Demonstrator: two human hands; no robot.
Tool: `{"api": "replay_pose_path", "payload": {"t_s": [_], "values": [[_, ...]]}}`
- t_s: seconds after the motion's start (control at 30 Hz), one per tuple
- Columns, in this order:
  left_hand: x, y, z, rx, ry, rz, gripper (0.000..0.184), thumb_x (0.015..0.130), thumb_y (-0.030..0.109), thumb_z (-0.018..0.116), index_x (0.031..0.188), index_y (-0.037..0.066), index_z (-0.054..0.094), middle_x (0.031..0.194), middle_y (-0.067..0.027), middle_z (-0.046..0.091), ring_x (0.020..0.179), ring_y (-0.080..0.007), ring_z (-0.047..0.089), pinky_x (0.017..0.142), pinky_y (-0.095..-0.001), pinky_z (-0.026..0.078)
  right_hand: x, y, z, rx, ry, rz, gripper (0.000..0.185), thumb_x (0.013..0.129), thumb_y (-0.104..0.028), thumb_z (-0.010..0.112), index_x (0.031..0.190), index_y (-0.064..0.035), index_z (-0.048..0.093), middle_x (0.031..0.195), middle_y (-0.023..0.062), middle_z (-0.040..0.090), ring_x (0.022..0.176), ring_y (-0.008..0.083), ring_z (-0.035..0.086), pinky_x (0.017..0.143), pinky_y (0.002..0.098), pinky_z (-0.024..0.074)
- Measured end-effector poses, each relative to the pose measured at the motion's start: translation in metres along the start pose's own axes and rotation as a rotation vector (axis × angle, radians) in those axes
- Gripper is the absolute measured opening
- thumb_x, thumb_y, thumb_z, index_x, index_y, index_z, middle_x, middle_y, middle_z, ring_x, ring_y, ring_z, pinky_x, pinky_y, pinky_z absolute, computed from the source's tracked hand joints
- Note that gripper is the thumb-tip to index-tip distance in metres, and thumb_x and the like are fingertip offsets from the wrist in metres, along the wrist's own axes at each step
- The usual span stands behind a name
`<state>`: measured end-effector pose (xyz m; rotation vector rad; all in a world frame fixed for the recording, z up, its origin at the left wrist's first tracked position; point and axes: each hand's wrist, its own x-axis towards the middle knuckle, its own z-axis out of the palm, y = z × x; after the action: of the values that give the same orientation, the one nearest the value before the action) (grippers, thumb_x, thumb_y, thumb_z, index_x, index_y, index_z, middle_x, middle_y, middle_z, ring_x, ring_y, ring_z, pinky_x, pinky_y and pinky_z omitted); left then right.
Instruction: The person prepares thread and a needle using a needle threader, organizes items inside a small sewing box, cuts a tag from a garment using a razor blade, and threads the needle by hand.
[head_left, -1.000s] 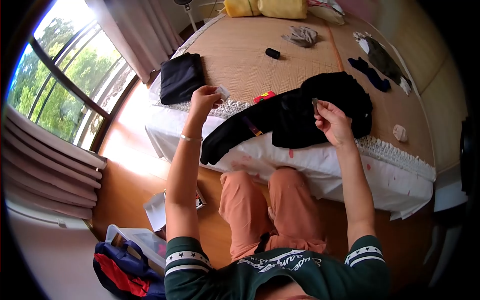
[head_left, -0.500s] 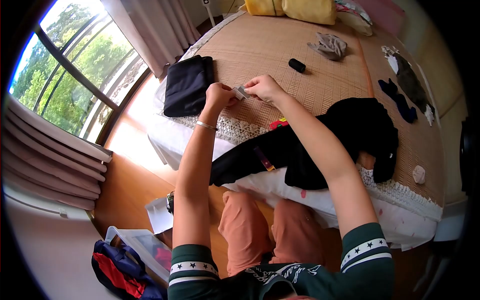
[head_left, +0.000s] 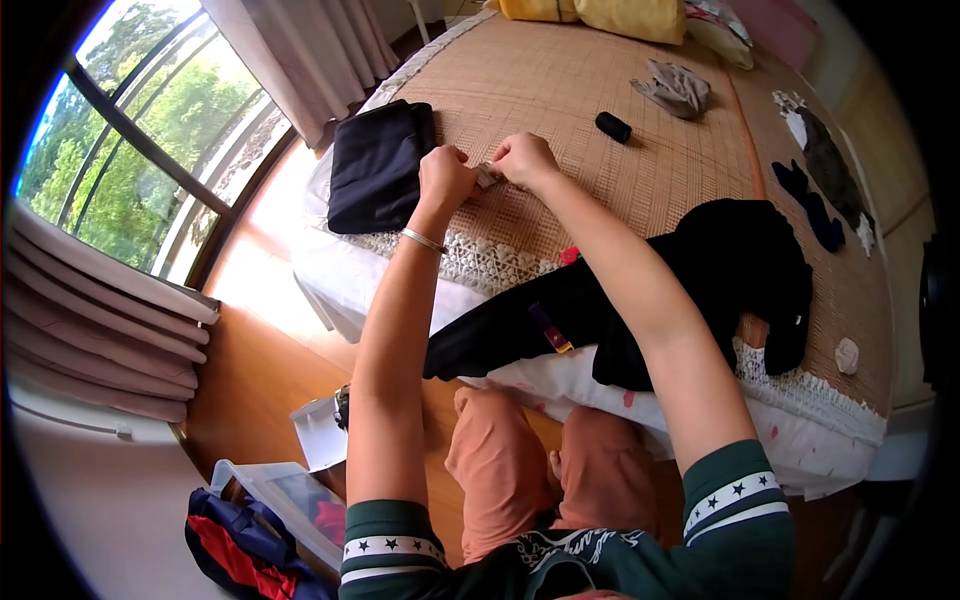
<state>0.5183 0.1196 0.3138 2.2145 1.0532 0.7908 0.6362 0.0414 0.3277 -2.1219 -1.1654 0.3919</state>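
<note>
My left hand (head_left: 447,180) and my right hand (head_left: 527,160) are raised over the near left part of the bed, both with fingers closed. Between them is a small pale grey and white piece (head_left: 487,176), too small and partly covered to name. Each hand pinches one side of it. A folded dark fabric item (head_left: 375,165) lies just left of my left hand. Below my right forearm a black garment (head_left: 740,265) is spread along the bed's edge, with a narrow purple and yellow item (head_left: 549,329) on its sleeve.
The woven mat (head_left: 560,80) on the bed bears a small black roll (head_left: 613,127), a grey-beige cloth (head_left: 675,90) and dark blue socks (head_left: 808,205). Yellow cushions (head_left: 630,18) lie at the back. A clear plastic bin (head_left: 290,500) and a navy-red bag (head_left: 240,550) are on the floor.
Both hands have risen slightly, and the small pale piece between them looks more covered by the fingers. The view has shifted a little, moving the bed's things rightward.
</note>
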Motion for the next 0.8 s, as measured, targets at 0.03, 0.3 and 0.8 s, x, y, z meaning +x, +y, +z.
{"api": "replay_pose_path", "payload": {"t_s": [0.03,0.3,0.8], "values": [[0.001,-0.002,0.0,0.027,0.068,0.089,0.024,0.061,0.007,0.067,0.081,-0.003,0.062,0.072,-0.0148,0.062,0.06,-0.0246,0.062,0.055,-0.03,0.05,-0.003,-0.001,-0.003,-0.002,0.0,0.002,0.009,0.065,-0.016,0.068,0.073,-0.0107,0.067,0.082,0.0086,0.065,0.076,0.0224,0.062,0.07,0.0312,0.0488],[-0.054,0.034,-0.044,0.0,0.068,0.231,0.021,0.068,0.013,0.065,0.086,0.002,0.06,0.072,-0.0098,0.061,0.067,-0.0207,0.058,0.062,-0.0294,0.046,-0.048,0.025,-0.073,0.313,0.02,-0.123,0.012,0.071,-0.012,0.06,0.078,-0.0021,0.063,0.065,0.0067,0.062,0.053,0.0106,0.059,0.046,0.0238,0.0465],[-0.155,0.064,-0.031,0.014,-0.241,0.318,0.018,0.069,0.018,0.063,0.082,0.007,0.066,0.075,-0.0107,0.064,0.07,-0.0246,0.062,0.064,-0.0333,0.048,-0.204,0.094,-0.184,0.188,-0.002,-0.128,0.015,0.075,-0.005,0.06,0.088,0.0025,0.062,0.074,0.0022,0.06,0.064,0.0068,0.053,0.06,0.0203,0.0445]]}}
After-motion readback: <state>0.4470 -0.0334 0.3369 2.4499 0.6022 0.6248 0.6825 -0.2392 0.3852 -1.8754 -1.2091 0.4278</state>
